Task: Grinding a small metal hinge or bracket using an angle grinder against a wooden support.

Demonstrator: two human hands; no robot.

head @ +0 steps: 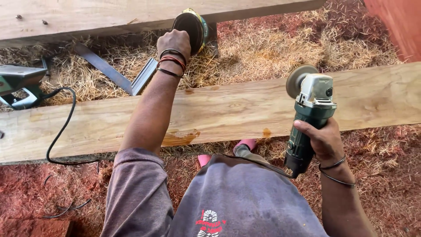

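Note:
My right hand [322,139] grips a green and grey angle grinder [309,114] by its body, its sanding disc [298,79] raised just over the long wooden plank [237,112]. My left hand [174,44] reaches forward across that plank and is closed on a round tin [193,27] with a dark lid and a green and yellow side, lying on the wood shavings. Bands circle both wrists. The grinder's black cord runs down past my grey shirt.
A second plank [109,15] lies across the top. A metal square [115,72] rests on the shavings between the planks. A green power tool [19,83] with a black cable sits at the left. Reddish sawdust covers the ground below; red wood at top right.

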